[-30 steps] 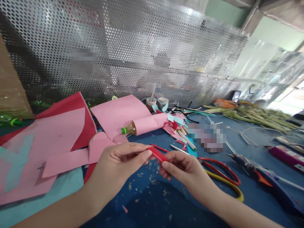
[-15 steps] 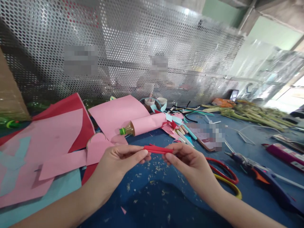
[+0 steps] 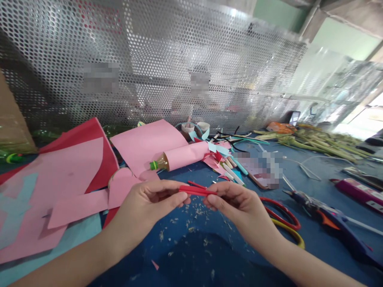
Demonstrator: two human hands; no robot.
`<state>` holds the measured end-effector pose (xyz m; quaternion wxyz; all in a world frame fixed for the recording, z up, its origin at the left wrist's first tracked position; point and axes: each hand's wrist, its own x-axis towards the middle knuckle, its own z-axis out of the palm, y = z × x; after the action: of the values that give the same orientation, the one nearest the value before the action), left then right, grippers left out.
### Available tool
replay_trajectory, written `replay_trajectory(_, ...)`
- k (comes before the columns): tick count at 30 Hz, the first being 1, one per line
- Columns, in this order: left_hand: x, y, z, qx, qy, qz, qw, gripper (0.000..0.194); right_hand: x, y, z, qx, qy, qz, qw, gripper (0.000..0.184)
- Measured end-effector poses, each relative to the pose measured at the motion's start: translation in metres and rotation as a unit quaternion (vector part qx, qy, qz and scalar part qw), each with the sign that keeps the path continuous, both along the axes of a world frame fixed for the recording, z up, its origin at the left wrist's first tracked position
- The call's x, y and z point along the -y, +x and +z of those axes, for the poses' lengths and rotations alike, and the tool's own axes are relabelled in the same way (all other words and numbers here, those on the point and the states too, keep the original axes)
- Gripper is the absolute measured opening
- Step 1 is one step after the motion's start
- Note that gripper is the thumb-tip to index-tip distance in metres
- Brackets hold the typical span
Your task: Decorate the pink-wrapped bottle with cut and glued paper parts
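A small piece of folded or rolled red paper (image 3: 197,191) is stretched level between my hands, above the blue tabletop. My left hand (image 3: 158,199) pinches its left end between thumb and fingers. The right end is pinched the same way by my right hand (image 3: 231,201). Just behind the paper lies a thin red stick (image 3: 196,184), partly covered by my fingers. Scissors with red and yellow handles (image 3: 285,217) lie by my right wrist, their blades hidden behind the hand.
Pink paper sheets (image 3: 77,167) cover the left side. A bottle wrapped in pink paper (image 3: 185,155) lies behind my hands. To the right are a phone (image 3: 254,171), a blue glue gun (image 3: 335,223) and a purple box (image 3: 356,191). A perforated metal screen (image 3: 167,59) stands at the back.
The red paper has turned from a downward slant to nearly level, and its folded edge now faces me. My right hand has risen slightly; both hands keep their pinch.
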<state>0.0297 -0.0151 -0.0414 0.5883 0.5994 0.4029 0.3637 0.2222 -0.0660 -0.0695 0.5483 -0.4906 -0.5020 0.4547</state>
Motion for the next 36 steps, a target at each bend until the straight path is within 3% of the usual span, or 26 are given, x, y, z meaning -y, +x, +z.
replay_trajectory(12,0.0037,0.0006,-0.0012,-0.049,0.088,0.055,0.993,0.007,0.0034,0.0002,0.0033,0.077,0.059,-0.021,0.995,0.009)
replay_trajectory(21,0.0025,0.0031,-0.003,-0.016,0.019,0.025,0.999,0.007,0.0002,-0.002,0.0034,0.023,-0.024,0.019,0.999,0.021)
replay_trajectory(29,0.0064,0.0024,-0.0037,-0.035,0.022,0.067,0.997,0.006,0.0041,-0.0035,0.0036,0.054,0.02,-0.006,0.998,0.016)
replay_trajectory(33,0.006,0.0016,-0.0064,-0.018,0.022,0.051,0.998,0.01,0.0064,-0.0037,0.0033,0.07,0.031,-0.01,0.997,0.015)
replay_trajectory(36,0.0066,0.0027,-0.0085,0.032,-0.037,0.019,0.999,0.004,0.0064,-0.0041,0.0032,0.033,0.001,0.001,0.999,0.015)
